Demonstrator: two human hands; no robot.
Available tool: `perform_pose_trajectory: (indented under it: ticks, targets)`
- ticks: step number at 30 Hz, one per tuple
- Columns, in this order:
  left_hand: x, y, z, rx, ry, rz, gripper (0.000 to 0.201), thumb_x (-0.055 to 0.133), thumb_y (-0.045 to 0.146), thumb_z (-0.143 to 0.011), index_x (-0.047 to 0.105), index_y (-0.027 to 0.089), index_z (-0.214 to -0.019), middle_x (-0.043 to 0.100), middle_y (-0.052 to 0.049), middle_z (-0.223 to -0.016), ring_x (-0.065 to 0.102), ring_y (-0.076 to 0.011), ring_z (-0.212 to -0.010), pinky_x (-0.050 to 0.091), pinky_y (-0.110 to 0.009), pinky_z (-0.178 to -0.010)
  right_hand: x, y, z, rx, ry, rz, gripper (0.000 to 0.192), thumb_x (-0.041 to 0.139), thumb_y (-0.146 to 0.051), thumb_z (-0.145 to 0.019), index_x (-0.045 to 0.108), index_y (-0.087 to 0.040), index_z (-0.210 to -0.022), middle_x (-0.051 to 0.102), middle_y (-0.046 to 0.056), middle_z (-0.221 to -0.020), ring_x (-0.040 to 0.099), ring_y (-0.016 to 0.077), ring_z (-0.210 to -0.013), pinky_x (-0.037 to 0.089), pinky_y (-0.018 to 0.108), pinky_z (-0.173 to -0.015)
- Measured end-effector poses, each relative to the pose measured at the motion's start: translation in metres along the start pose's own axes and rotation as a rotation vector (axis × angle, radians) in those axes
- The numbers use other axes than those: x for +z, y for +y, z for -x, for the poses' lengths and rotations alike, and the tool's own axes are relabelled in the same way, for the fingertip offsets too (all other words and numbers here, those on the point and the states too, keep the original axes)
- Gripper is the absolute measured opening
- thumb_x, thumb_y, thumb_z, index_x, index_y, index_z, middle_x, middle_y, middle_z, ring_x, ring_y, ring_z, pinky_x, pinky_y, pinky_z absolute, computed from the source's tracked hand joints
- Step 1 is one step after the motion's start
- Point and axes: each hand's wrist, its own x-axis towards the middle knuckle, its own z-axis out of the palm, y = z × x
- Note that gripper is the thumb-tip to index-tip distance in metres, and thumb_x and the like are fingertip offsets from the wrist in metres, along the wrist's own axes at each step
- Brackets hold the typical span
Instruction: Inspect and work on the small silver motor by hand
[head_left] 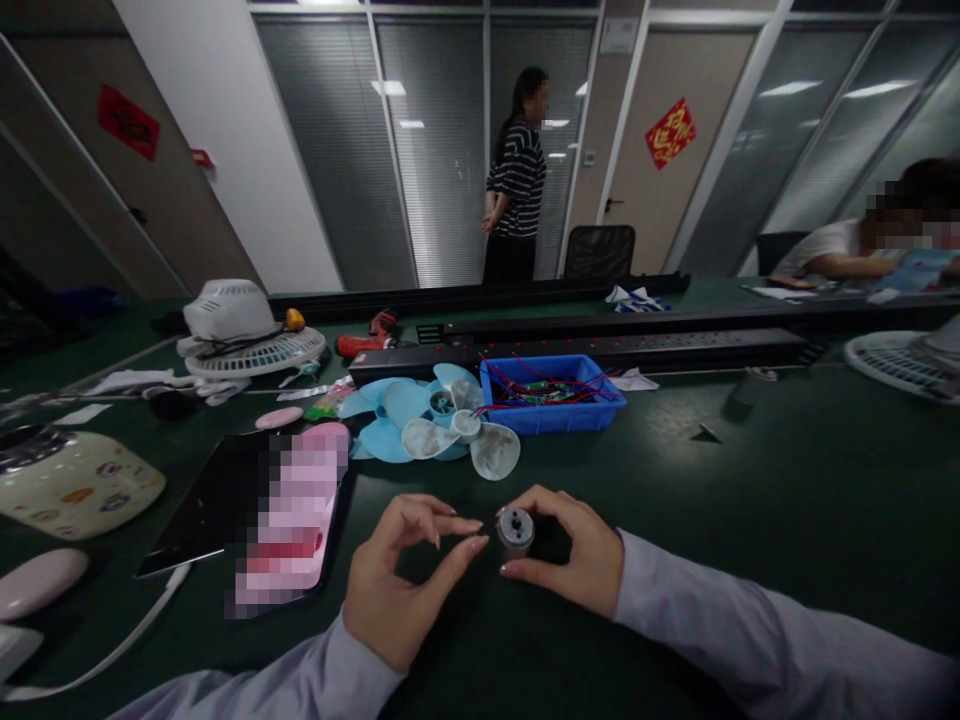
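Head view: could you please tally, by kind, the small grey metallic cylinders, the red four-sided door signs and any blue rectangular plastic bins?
Small grey metallic cylinders: 2, one of them in the right hand
Red four-sided door signs: 2
Blue rectangular plastic bin: 1
Total: 5

Looks to me like a small electronics workshop squeezed into an office; the dark green worktop point(675, 500) has a red power drill point(364, 345), a blue bin point(559, 418) stuffed with wires point(510, 385) and green circuit boards point(540, 390), loose fan blades point(405, 405), an upturned fan body point(229, 312) and what seems to be a little metal motor point(515, 530); the office half is pretty obvious too, with glass partitions point(315, 150) and blinds, a plain wooden door point(712, 75) with a red decoration point(671, 133), and a mesh-backed chair point(600, 250); somebody point(832, 255) even sits across at the right.
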Motion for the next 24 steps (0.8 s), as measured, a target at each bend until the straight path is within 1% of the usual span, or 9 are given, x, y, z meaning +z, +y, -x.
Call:
perform_pose_trajectory:
  ticks: [4, 7, 10, 12, 14, 15, 18, 21, 24]
  targets:
    - [-0.021, -0.019, 0.004, -0.107, -0.278, -0.145, 0.021, 0.070, 0.019, -0.074, 0.049, 0.020, -0.070, 0.068, -0.002, -0.080, 0.073, -0.0203, -0.075, 0.059, -0.034, -0.070, 0.001, 0.000, 0.001, 0.010, 0.020, 0.004, 0.038, 0.080, -0.034, -0.065, 0.064, -0.022, -0.098, 0.069, 0.001, -0.091, 0.061, 0.0208, -0.084, 0.045, 0.035, -0.076]
    - [-0.026, -0.025, 0.005, -0.077, -0.330, -0.195, 0.017, 0.068, 0.016, -0.074, 0.053, 0.020, -0.066, 0.065, -0.001, -0.076, 0.072, -0.0203, -0.076, 0.060, -0.033, -0.069, 0.002, 0.001, 0.001, 0.008, 0.022, 0.008, 0.039, 0.079, -0.034, -0.065, 0.063, -0.022, -0.098, 0.070, 0.001, -0.092, 0.062, 0.0211, -0.085, 0.045, 0.035, -0.077]
    - [-0.022, -0.019, 0.003, -0.081, -0.264, -0.148, 0.017, 0.064, 0.016, -0.078, 0.051, 0.020, -0.068, 0.065, -0.001, -0.075, 0.072, -0.0193, -0.077, 0.059, -0.031, -0.068, 0.002, 0.003, 0.001, -0.003, 0.025, 0.003, 0.038, 0.079, -0.035, -0.066, 0.063, -0.022, -0.098, 0.069, 0.001, -0.092, 0.062, 0.0209, -0.086, 0.046, 0.035, -0.077]
    - [-0.013, -0.011, 0.000, -0.046, -0.120, -0.114, 0.020, 0.063, 0.016, -0.080, 0.047, 0.021, -0.068, 0.066, -0.001, -0.076, 0.071, -0.0187, -0.079, 0.057, -0.032, -0.070, 0.003, 0.003, 0.001, -0.012, 0.027, 0.005, 0.037, 0.078, -0.034, -0.066, 0.063, -0.022, -0.098, 0.069, 0.001, -0.091, 0.062, 0.0206, -0.085, 0.046, 0.035, -0.077]
    - [-0.002, -0.003, -0.004, 0.063, 0.046, -0.104, 0.024, 0.064, 0.013, -0.079, 0.045, 0.021, -0.067, 0.069, -0.001, -0.077, 0.068, -0.0183, -0.081, 0.054, -0.033, -0.073, 0.003, 0.003, 0.000, -0.025, 0.022, 0.011, 0.036, 0.078, -0.033, -0.066, 0.062, -0.022, -0.096, 0.069, 0.001, -0.089, 0.062, 0.0200, -0.083, 0.045, 0.035, -0.076]
    - [0.005, 0.001, -0.006, 0.120, 0.084, -0.106, 0.024, 0.065, 0.012, -0.078, 0.045, 0.022, -0.067, 0.070, 0.000, -0.078, 0.066, -0.0184, -0.082, 0.052, -0.034, -0.075, 0.002, 0.003, 0.000, -0.031, 0.021, 0.014, 0.035, 0.078, -0.033, -0.067, 0.062, -0.022, -0.096, 0.069, 0.000, -0.088, 0.062, 0.0197, -0.082, 0.045, 0.035, -0.076]
    - [0.022, 0.008, -0.011, 0.210, 0.090, -0.091, 0.025, 0.067, 0.010, -0.076, 0.046, 0.023, -0.070, 0.071, 0.002, -0.076, 0.061, -0.0189, -0.084, 0.048, -0.035, -0.076, 0.002, 0.002, -0.001, -0.044, 0.010, 0.019, 0.033, 0.077, -0.032, -0.068, 0.062, -0.021, -0.094, 0.068, 0.000, -0.086, 0.061, 0.0191, -0.080, 0.044, 0.034, -0.074]
    - [0.032, 0.010, -0.012, 0.198, 0.043, -0.086, 0.025, 0.068, 0.011, -0.076, 0.046, 0.023, -0.073, 0.071, 0.002, -0.077, 0.059, -0.0196, -0.085, 0.047, -0.035, -0.076, 0.002, 0.002, -0.001, -0.049, 0.000, 0.021, 0.032, 0.077, -0.031, -0.068, 0.061, -0.021, -0.095, 0.067, 0.000, -0.086, 0.061, 0.0188, -0.080, 0.044, 0.033, -0.073]
    - [0.034, 0.010, -0.011, 0.168, 0.034, -0.065, 0.024, 0.067, 0.012, -0.077, 0.045, 0.023, -0.076, 0.071, 0.001, -0.080, 0.059, -0.0203, -0.088, 0.048, -0.036, -0.077, 0.002, 0.003, -0.001, -0.054, 0.018, 0.024, 0.033, 0.077, -0.032, -0.068, 0.061, -0.020, -0.095, 0.067, 0.000, -0.087, 0.061, 0.0194, -0.081, 0.044, 0.034, -0.073]
